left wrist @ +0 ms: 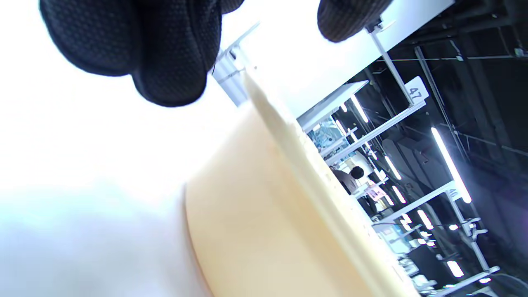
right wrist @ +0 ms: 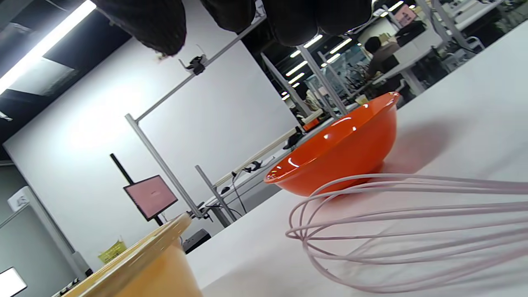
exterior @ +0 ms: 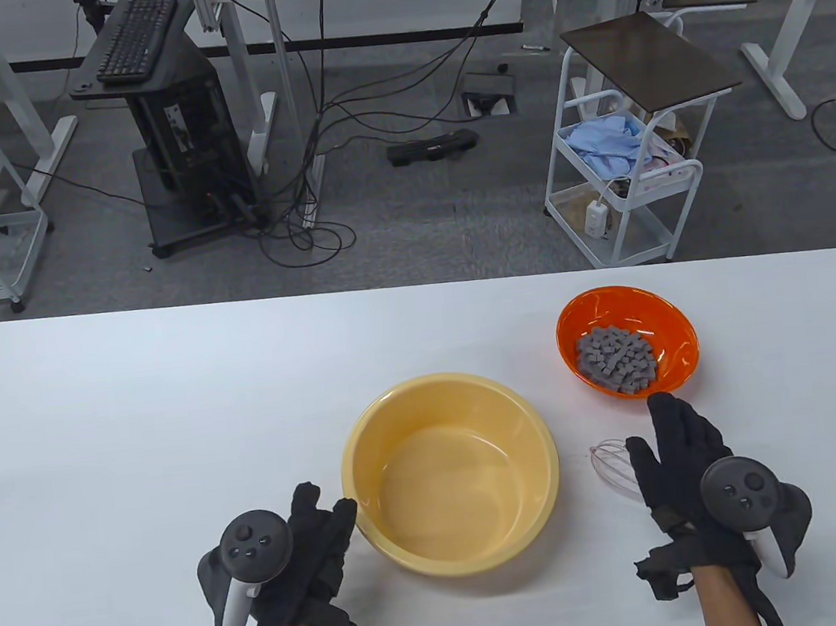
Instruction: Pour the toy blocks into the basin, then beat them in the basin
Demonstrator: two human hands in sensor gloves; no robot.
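The left hand (exterior: 305,544) lies on the white table (exterior: 134,405) with straight fingers that hold nothing; the fingertips reach the near-left rim of the yellow basin (exterior: 451,473), but real contact cannot be judged. The right hand (exterior: 688,463) is also flat and relaxed, gripping nothing, and it covers the handle of the whisk (exterior: 616,464), so only the pale pink wire head shows to its left in the table view.

The right wrist view shows what the table view does not: the whisk wires (right wrist: 396,231) lying on the table, very close to the camera, and the outer side of the orange bowl (right wrist: 342,148) beyond them. The grey toy blocks (exterior: 616,360) show only from above, inside the orange bowl (exterior: 659,315) at the far right; from the wrist its wall hides them. The left wrist view gives only the basin wall (left wrist: 255,222) and two dark fingertips (left wrist: 165,53), with much overexposed white.

Counted: one basin, one bowl, one whisk, two hands. The blocks are a heap of many small cubes, too small to count. The basin has nothing in it.
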